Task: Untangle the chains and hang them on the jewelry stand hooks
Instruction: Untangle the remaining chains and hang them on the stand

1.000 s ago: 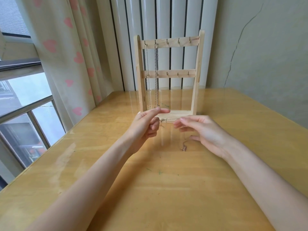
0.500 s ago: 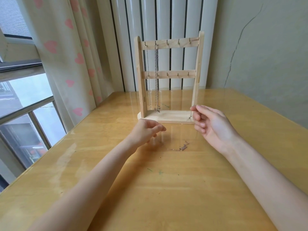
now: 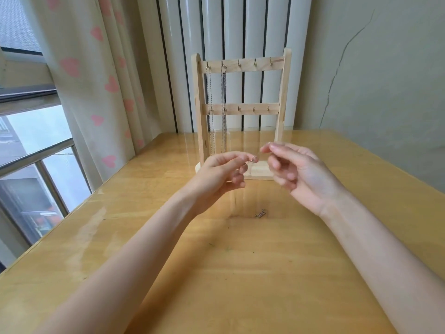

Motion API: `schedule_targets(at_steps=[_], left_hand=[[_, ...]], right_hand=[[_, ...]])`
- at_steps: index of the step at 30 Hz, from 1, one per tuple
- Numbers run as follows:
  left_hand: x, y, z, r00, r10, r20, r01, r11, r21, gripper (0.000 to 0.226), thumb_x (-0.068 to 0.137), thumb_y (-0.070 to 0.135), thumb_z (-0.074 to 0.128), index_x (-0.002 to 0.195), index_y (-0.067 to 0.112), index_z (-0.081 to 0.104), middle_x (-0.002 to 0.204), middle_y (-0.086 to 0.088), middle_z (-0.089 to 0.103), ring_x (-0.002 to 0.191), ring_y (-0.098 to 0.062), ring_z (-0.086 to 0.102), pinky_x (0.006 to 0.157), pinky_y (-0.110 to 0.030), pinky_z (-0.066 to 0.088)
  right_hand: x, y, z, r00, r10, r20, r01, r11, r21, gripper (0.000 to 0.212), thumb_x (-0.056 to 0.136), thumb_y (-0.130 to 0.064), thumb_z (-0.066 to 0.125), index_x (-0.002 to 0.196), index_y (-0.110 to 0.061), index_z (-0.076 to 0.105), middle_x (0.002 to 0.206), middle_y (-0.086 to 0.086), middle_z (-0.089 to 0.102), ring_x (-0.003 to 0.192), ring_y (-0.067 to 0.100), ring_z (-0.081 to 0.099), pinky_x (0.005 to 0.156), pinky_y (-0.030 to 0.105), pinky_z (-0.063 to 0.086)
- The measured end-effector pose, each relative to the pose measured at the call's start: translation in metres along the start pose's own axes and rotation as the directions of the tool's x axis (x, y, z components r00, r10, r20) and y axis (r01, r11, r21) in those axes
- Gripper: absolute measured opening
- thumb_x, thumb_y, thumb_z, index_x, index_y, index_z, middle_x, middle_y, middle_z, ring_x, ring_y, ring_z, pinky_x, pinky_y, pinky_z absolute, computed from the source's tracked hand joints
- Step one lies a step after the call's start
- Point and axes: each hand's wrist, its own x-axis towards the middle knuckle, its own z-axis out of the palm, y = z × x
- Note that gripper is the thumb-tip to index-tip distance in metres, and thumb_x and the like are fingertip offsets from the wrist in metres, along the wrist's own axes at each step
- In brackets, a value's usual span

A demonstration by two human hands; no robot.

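A wooden jewelry stand [image 3: 284, 97] with two hooked bars stands at the back of the table. Two silver chains [image 3: 223, 112] hang from the two leftmost top hooks. My left hand [image 3: 221, 174] and my right hand [image 3: 296, 169] are raised close together in front of the stand's base, each pinching an end of a thin chain [image 3: 255, 157] stretched between the fingertips. The chain is very fine and its hanging length is barely visible. Its small pendant [image 3: 260, 213] lies on the table below the hands.
The glossy wooden table [image 3: 240, 273] fills the foreground. A heart-print curtain [image 3: 96, 80] and a window [image 3: 31, 145] are at the left. A white ribbed radiator [image 3: 240, 27] and a cracked wall [image 3: 373, 80] stand behind the stand.
Both hands have risen and come together in front of the stand. The right hand moved left from the stand's right post, and both now pinch the chain at fingertip height.
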Motion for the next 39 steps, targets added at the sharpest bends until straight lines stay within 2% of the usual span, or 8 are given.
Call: schedule_targets(at_steps=[3,10,15,20,28,31,34,39], left_hand=[[0.002,0.012,-0.006,1.0,-0.03,-0.002,0.03,0.999,0.039,0.026,0.093,0.025,0.048,0.082,0.013,0.069,0.054,0.01,0.031,0.05,-0.005,0.025,0.044,-0.012,0.03],[0.022,0.061,-0.012,1.0,-0.001,0.01,-0.001,0.981,0.192,0.024,0.092,0.026,0.05,0.079,0.015,0.067,0.05,0.009,0.025,0.046,-0.006,0.02,0.041,-0.016,0.016],[0.044,0.086,-0.017,0.997,0.05,-0.058,-0.036,0.975,0.221,0.023,0.092,0.025,0.052,0.084,0.011,0.069,0.049,0.012,0.034,0.047,-0.005,0.026,0.043,-0.013,0.026],[0.066,0.111,-0.025,0.968,0.139,-0.207,-0.078,0.957,0.278,0.016,0.088,0.021,0.058,0.082,0.012,0.07,0.043,0.013,0.037,0.043,-0.004,0.028,0.04,-0.011,0.028],[0.11,0.132,-0.033,0.853,0.368,-0.37,-0.113,0.823,0.557,0.019,0.088,0.02,0.058,0.08,0.006,0.068,0.038,0.011,0.04,0.03,-0.003,0.031,0.036,-0.009,0.022],[0.126,0.133,-0.037,0.802,0.46,-0.38,-0.102,0.733,0.673,0.022,0.087,0.023,0.057,0.078,0.007,0.07,0.054,-0.003,0.042,0.034,-0.006,0.033,0.037,-0.012,0.023],[0.139,0.133,-0.041,0.755,0.528,-0.388,-0.069,0.652,0.755,0.022,0.088,0.023,0.056,0.079,0.007,0.07,0.052,0.004,0.048,0.044,-0.006,0.041,0.042,-0.01,0.03],[0.151,0.124,-0.045,0.706,0.598,-0.379,-0.013,0.546,0.838,0.024,0.088,0.025,0.053,0.081,0.008,0.069,0.064,-0.008,0.063,0.074,-0.029,0.055,0.07,-0.029,0.039]], right_hand=[[0.004,-0.004,-0.007,0.997,-0.011,-0.073,0.009,0.999,-0.032,0.011,0.083,-0.018,0.057,0.082,-0.012,0.066,0.05,-0.007,0.042,0.038,0.004,0.021,0.04,0.02,0.01],[0.027,-0.032,0.0,0.996,-0.023,-0.091,0.002,0.975,-0.224,0.011,0.084,-0.019,0.06,0.082,-0.01,0.067,0.045,-0.008,0.039,0.037,0.004,0.023,0.039,0.02,0.013],[0.054,-0.065,0.012,0.989,-0.062,-0.131,0.02,0.955,-0.295,0.007,0.084,-0.013,0.063,0.081,-0.009,0.067,0.057,-0.005,0.046,0.037,0.003,0.029,0.035,0.015,0.02],[0.081,-0.096,0.022,0.958,-0.126,-0.259,0.008,0.91,-0.415,0.006,0.078,-0.02,0.069,0.081,-0.015,0.069,0.042,-0.014,0.041,0.033,0.003,0.031,0.036,0.015,0.019],[0.138,-0.116,0.035,0.887,-0.277,-0.37,0.044,0.847,-0.53,0.005,0.076,-0.02,0.069,0.073,-0.018,0.067,0.067,-0.007,0.055,0.068,0.01,0.049,0.049,0.018,0.026],[0.158,-0.118,0.036,0.855,-0.355,-0.378,0.05,0.782,-0.621,0.005,0.076,-0.022,0.068,0.074,-0.017,0.068,0.075,-0.001,0.06,0.078,0.018,0.055,0.057,0.021,0.037],[0.173,-0.116,0.037,0.82,-0.438,-0.367,0.043,0.688,-0.724,0.007,0.078,-0.023,0.065,0.07,-0.021,0.065,0.084,0.002,0.066,0.083,0.025,0.063,0.074,0.029,0.05],[0.185,-0.112,0.043,0.788,-0.528,-0.316,-0.078,0.424,-0.903,0.014,0.085,-0.016,0.053,0.082,-0.013,0.066,0.084,0.003,0.06,0.077,0.024,0.052,0.062,0.024,0.037]])
